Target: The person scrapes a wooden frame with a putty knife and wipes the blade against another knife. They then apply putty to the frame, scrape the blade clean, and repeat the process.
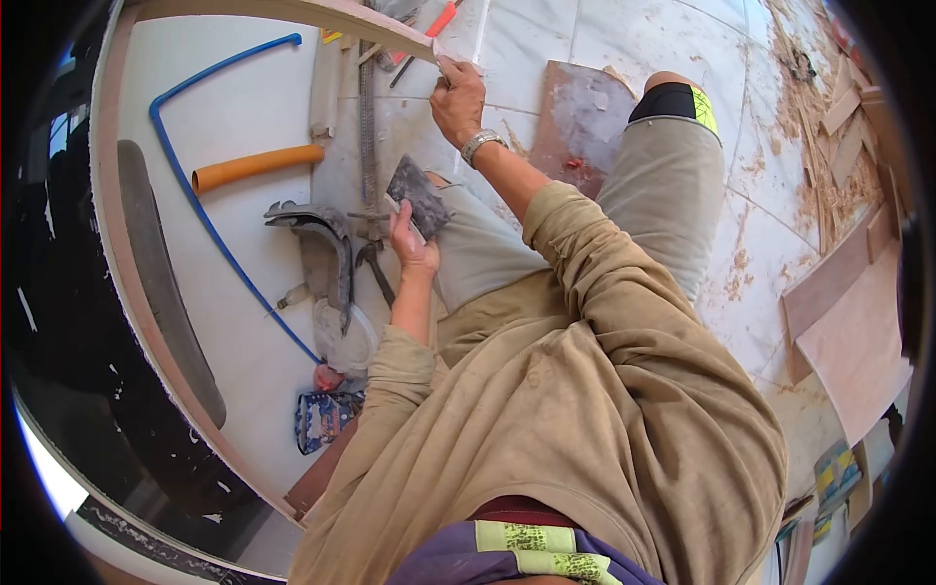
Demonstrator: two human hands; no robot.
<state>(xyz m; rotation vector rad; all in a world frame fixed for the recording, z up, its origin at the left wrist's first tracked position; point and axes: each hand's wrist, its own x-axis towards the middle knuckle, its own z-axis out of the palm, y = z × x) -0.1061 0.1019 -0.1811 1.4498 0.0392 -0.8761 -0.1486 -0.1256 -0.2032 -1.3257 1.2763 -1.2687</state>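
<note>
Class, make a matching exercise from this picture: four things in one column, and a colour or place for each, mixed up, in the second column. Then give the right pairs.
Things:
1. tube
2. hose
3. wristwatch
4. sanding block

Colour or place:
A. held in the left hand
B. orange, lying on the white panel
C. on the wrist of the right hand
D. blue, bent in a long curve

Right pairs: 1-B, 2-D, 3-C, 4-A
</note>
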